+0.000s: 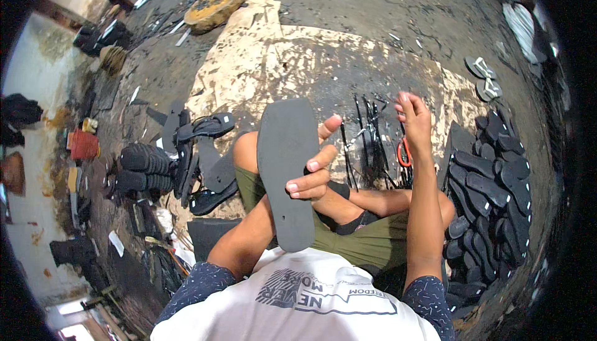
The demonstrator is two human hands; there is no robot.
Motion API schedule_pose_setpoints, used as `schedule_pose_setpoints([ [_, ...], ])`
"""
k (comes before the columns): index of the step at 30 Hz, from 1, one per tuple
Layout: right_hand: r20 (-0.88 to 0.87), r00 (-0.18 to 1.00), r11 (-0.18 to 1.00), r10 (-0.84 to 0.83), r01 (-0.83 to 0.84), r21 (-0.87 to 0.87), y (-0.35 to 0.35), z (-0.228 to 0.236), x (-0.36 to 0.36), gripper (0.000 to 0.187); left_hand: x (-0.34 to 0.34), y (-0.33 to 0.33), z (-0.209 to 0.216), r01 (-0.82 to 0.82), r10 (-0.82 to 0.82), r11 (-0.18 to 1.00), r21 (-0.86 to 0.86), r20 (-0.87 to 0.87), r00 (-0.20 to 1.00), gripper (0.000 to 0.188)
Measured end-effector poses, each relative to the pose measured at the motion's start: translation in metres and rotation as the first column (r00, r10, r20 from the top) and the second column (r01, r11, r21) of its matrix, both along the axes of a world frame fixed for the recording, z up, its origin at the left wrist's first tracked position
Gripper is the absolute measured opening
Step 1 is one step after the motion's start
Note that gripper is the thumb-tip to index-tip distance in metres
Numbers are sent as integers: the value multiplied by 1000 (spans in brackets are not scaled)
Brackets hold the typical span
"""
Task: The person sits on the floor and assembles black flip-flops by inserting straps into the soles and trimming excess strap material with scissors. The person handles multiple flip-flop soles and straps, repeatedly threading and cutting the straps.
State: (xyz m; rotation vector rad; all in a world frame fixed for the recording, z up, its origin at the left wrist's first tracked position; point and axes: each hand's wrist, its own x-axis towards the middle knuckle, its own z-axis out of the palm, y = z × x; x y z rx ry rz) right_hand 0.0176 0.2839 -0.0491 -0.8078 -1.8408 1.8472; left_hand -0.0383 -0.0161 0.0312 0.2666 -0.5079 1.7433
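My left hand (316,170) grips a dark grey sandal sole (283,154) and holds it upright in front of my chest. Its fingers wrap over the right edge, and one small hole shows near the lower end. My right hand (413,116) is raised off to the right with fingers loosely bent and somewhat apart; nothing shows in it. Beside that wrist is an orange-red looped handle (404,152), perhaps of scissors; the rest of it is hidden. Several thin black straps (372,129) lie on the floor between the two hands.
Black soles (488,185) are heaped at my right. To my left lie black sandals (205,126) and stacked dark soles (144,168). A pair of pale-strapped sandals (484,78) sits far right. A round yellowish block (214,6) stands beyond the worn floor sheet (230,67).
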Motion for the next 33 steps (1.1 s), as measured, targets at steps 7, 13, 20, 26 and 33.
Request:
schedule_pose_setpoints([
  [7,391,857,352,-337,-270,896,27,-175,39,43,-2,-6,13,16,-14,995,102,-16,1000,75],
  [13,371,921,535,-122,-253,806,33,-161,36,47,6,-12,10,43,-37,997,-66,88,995,63],
  [20,-27,983,963,180,-182,-197,-26,17,35,37,14,-10,24,-229,261,877,-422,20,965,75],
  [26,-140,797,707,588,-591,-389,-97,148,72,47,13,-36,9,-593,342,648,-478,-514,787,92],
  [33,15,626,592,779,-728,-346,-126,160,72,28,17,-33,37,-610,202,591,-528,-635,746,84],
])
